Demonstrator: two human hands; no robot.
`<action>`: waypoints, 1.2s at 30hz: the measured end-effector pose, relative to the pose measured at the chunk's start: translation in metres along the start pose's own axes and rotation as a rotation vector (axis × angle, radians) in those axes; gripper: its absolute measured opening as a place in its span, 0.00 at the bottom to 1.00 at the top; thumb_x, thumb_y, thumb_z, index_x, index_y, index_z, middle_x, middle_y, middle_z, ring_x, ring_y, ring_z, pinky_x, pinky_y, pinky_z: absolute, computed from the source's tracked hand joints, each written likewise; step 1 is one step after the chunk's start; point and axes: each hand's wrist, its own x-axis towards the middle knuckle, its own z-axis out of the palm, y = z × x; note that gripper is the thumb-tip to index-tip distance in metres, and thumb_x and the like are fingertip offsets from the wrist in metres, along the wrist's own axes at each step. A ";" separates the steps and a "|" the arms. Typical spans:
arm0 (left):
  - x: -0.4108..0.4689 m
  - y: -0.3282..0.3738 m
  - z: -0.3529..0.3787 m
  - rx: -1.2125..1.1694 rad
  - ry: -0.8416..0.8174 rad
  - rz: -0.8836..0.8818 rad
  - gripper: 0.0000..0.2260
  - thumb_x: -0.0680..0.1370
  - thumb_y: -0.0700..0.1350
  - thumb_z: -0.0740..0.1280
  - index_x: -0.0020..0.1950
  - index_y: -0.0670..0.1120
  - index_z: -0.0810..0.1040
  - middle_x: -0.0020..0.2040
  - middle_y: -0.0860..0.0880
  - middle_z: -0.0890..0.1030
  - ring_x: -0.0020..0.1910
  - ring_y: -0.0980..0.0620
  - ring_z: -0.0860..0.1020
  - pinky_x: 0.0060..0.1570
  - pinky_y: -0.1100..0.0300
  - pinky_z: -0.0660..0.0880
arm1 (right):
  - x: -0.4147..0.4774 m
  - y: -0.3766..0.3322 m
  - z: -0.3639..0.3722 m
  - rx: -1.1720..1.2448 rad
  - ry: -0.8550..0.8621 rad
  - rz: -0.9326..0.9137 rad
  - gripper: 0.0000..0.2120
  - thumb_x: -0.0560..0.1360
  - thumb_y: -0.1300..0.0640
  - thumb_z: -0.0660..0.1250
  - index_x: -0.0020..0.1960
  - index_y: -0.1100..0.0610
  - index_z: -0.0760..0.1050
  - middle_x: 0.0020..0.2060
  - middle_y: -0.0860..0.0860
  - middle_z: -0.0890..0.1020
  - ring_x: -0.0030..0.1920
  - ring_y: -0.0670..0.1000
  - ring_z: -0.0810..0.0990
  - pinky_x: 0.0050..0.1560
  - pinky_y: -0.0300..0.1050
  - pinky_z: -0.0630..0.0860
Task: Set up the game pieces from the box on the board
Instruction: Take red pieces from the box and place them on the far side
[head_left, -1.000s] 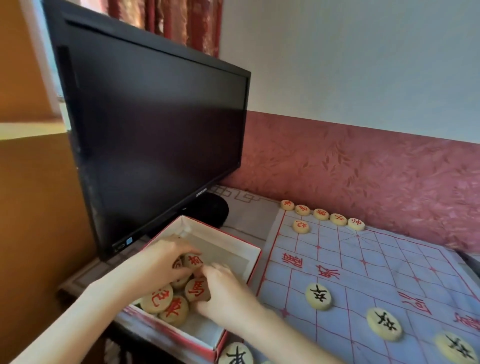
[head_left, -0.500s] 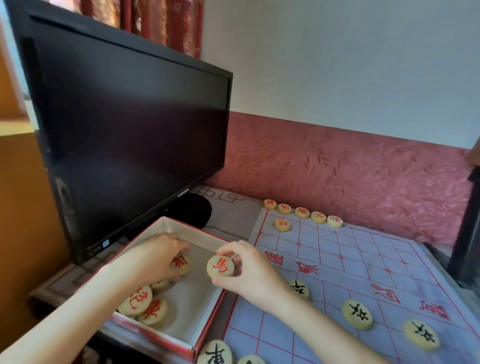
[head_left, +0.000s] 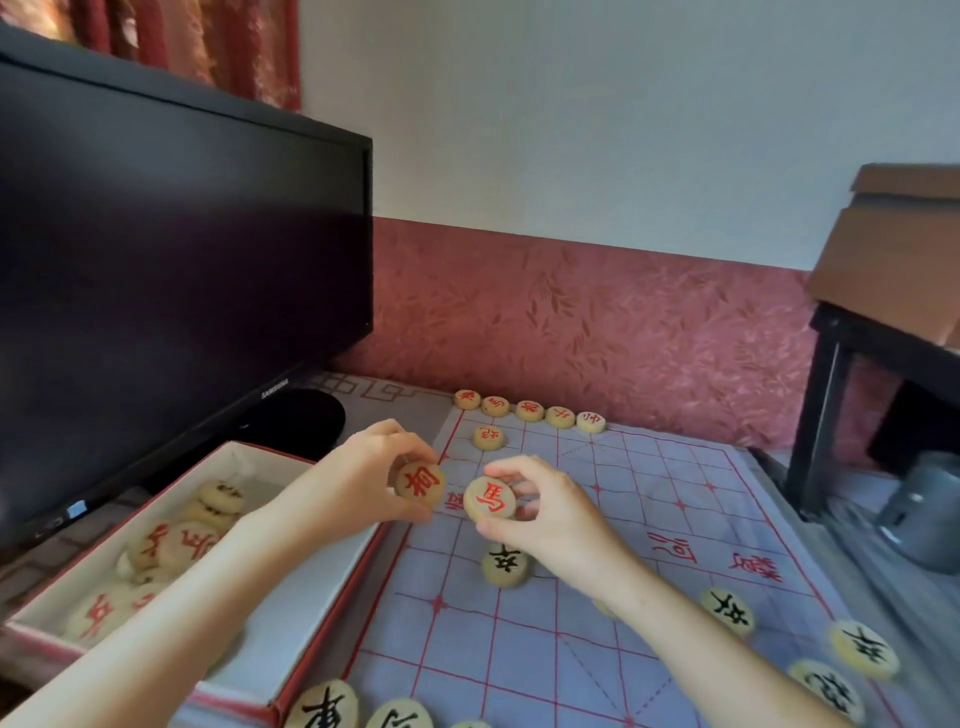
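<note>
My left hand (head_left: 363, 478) holds a round wooden piece with a red character (head_left: 420, 481) above the board's left edge. Beside it, my right hand (head_left: 550, 514) pinches a second red-marked piece (head_left: 490, 499) over the pale blue board with red grid lines (head_left: 613, 530). The red-rimmed box (head_left: 291, 613) lies to the left with several red-marked pieces (head_left: 182, 540) still inside. A row of red pieces (head_left: 530, 410) lines the board's far edge, with one more (head_left: 488, 437) just in front. Black-marked pieces (head_left: 506, 566) stand on the near half.
A large black monitor (head_left: 171, 270) on a round foot stands behind the box. A red patterned wall runs along the back. At the right stand a dark table leg (head_left: 815, 410) and a grey container (head_left: 919, 509).
Both hands came up out of the box, each with a red piece, and moved right over the board's left side. The camera swung to the right.
</note>
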 end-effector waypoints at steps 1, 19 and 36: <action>0.007 0.007 0.006 -0.011 -0.011 0.010 0.23 0.63 0.49 0.77 0.56 0.53 0.76 0.52 0.54 0.72 0.49 0.56 0.75 0.52 0.62 0.76 | -0.002 0.006 -0.008 -0.006 0.019 0.012 0.22 0.68 0.57 0.74 0.59 0.47 0.73 0.53 0.43 0.78 0.48 0.39 0.78 0.45 0.29 0.72; 0.160 0.094 0.117 -0.131 -0.123 0.118 0.21 0.63 0.49 0.77 0.55 0.49 0.78 0.46 0.55 0.75 0.44 0.54 0.76 0.43 0.67 0.72 | 0.026 0.134 -0.160 -0.117 0.269 0.278 0.22 0.68 0.58 0.74 0.60 0.54 0.74 0.53 0.49 0.80 0.50 0.45 0.78 0.46 0.32 0.71; 0.280 0.131 0.214 -0.117 -0.055 0.051 0.17 0.70 0.46 0.69 0.58 0.46 0.79 0.58 0.43 0.77 0.61 0.45 0.72 0.62 0.56 0.69 | 0.122 0.240 -0.219 -0.350 0.302 0.384 0.24 0.68 0.57 0.73 0.63 0.59 0.73 0.57 0.56 0.79 0.56 0.54 0.78 0.59 0.46 0.74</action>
